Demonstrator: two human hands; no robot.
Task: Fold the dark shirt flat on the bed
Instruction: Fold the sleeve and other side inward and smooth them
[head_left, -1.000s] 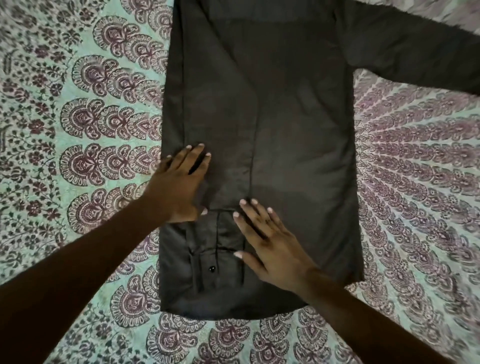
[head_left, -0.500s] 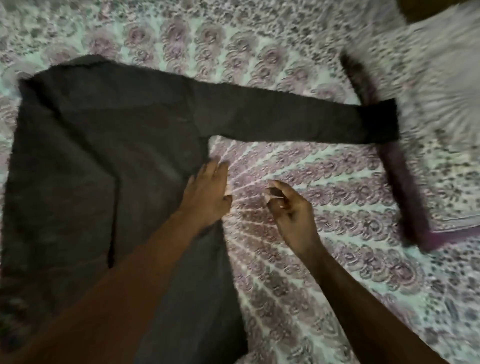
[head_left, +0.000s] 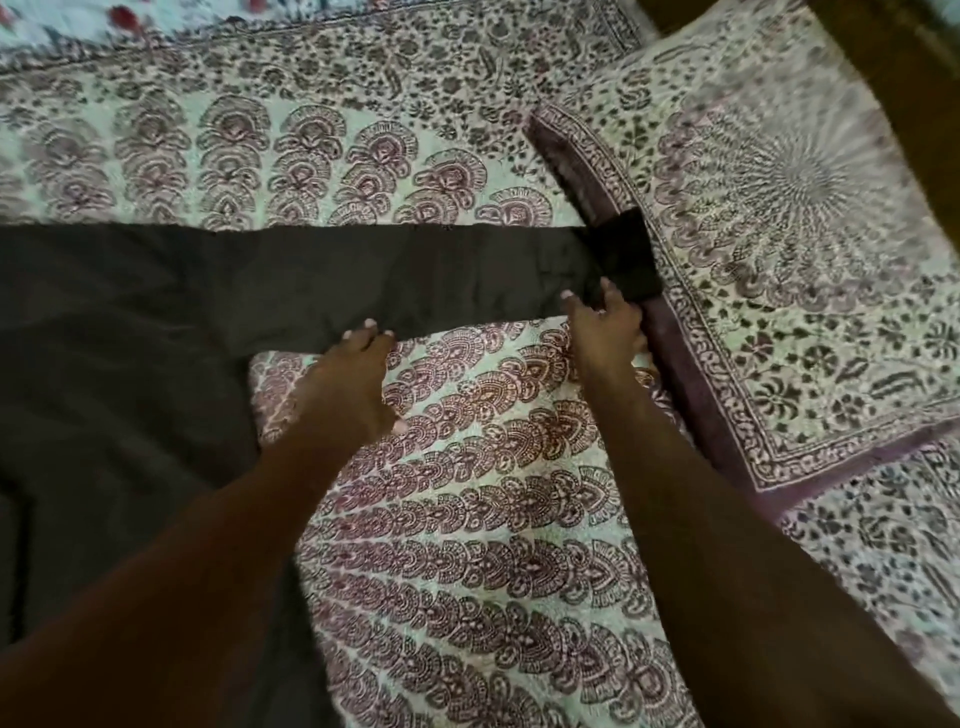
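Observation:
The dark shirt (head_left: 119, 364) lies flat on the bed at the left, with one long sleeve (head_left: 415, 275) stretched out to the right. Its cuff (head_left: 626, 254) rests against the edge of a pillow. My left hand (head_left: 358, 379) sits on the bedspread with its fingertips touching the sleeve's near edge around mid-length, thumb held apart. My right hand (head_left: 605, 327) reaches to the sleeve just before the cuff, and its spread fingertips rest on the fabric. Neither hand plainly pinches the cloth.
A patterned bedspread (head_left: 467, 519) covers the bed. A matching pillow (head_left: 779, 234) with a purple border lies at the right, touching the cuff. Dark wood (head_left: 914, 78) shows at the top right corner.
Both hands left the folded left side of the shirt and moved right to the outstretched sleeve. My view swung right, and the right hand went from hovering over the bedspread to the cuff end.

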